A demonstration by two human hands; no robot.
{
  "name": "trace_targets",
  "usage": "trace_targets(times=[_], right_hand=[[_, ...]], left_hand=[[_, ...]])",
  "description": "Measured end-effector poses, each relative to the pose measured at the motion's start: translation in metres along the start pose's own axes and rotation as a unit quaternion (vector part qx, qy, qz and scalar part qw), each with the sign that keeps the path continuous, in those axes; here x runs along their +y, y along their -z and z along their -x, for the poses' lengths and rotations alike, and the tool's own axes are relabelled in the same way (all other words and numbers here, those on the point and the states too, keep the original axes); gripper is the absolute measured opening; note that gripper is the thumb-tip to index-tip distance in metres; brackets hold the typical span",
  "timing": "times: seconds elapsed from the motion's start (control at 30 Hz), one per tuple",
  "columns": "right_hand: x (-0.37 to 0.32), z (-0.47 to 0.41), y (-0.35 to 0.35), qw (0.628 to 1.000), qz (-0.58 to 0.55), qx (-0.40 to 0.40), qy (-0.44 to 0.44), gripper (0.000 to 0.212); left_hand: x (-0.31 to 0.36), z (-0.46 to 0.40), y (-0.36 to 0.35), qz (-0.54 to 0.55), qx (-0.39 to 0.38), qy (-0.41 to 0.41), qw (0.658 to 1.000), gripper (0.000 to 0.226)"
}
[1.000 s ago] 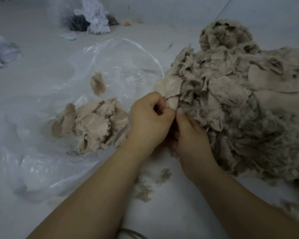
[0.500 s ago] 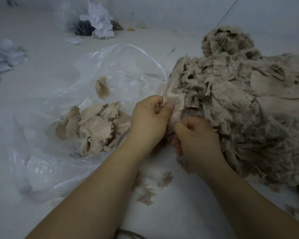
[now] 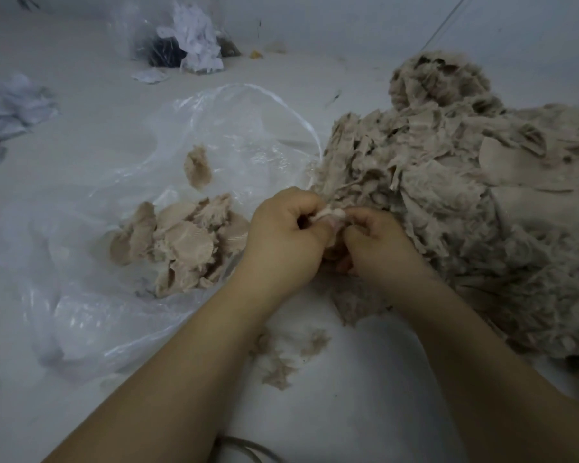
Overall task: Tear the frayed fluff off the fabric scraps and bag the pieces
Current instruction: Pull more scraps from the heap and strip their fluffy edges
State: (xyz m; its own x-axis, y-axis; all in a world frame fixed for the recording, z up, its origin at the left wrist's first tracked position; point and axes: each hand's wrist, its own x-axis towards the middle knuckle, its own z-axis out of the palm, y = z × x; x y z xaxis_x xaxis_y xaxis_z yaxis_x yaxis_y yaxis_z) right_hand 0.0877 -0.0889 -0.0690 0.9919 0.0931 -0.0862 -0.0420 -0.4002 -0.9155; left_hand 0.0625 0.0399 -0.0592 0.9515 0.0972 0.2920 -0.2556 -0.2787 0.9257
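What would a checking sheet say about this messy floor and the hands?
Surface: pale grey floor, dusty.
Job's things: big heap of frayed beige fabric scraps; clear plastic bag holding cleaned beige pieces.
Clutter: torn beige fluff tufts; white crumpled rags.
Hands: left hand and right hand both pinch one small beige scrap.
Cables: thin grey cord at bottom edge.
Surroundings: second clear bag of white and dark scraps.

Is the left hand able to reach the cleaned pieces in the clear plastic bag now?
Probably yes. The left hand is right beside the cleaned pieces, and the clear plastic bag lies open with nothing between them. But it now pinches a scrap together with the right hand.
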Motion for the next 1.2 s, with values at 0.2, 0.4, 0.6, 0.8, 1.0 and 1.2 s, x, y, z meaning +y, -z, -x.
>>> trace_targets(times=[0.2,0.4,0.6,0.8,1.0,1.2], right_hand=[[0.007,0.0,-0.007,0.999,0.025,0.0,0.025,0.029],[0.0,0.018,-0.004,0.979,-0.206,0.01,-0.006,0.027],[0.008,0.022,-0.007,0.974,-0.218,-0.052,0.042,0.031],[0.004,0.028,-0.012,0.985,-0.157,0.008,0.066,0.028],[0.001,0.03,-0.008,0.982,-0.174,0.052,0.046,0.017],[-0.007,0.03,0.002,0.999,-0.038,-0.035,0.006,0.024]], left_hand=[[0.006,0.004,0.015,0.127,0.019,0.069,0.989,0.018],[-0.002,0.004,0.014,0.119,-0.048,0.109,0.986,0.011],[0.0,0.004,0.017,0.113,-0.044,0.141,0.982,0.022],[-0.003,0.003,0.02,0.143,-0.039,0.144,0.979,0.016],[-0.003,0.005,0.018,0.149,-0.073,0.158,0.973,0.013],[-0.002,0.003,0.022,0.168,-0.001,0.181,0.969,0.017]])
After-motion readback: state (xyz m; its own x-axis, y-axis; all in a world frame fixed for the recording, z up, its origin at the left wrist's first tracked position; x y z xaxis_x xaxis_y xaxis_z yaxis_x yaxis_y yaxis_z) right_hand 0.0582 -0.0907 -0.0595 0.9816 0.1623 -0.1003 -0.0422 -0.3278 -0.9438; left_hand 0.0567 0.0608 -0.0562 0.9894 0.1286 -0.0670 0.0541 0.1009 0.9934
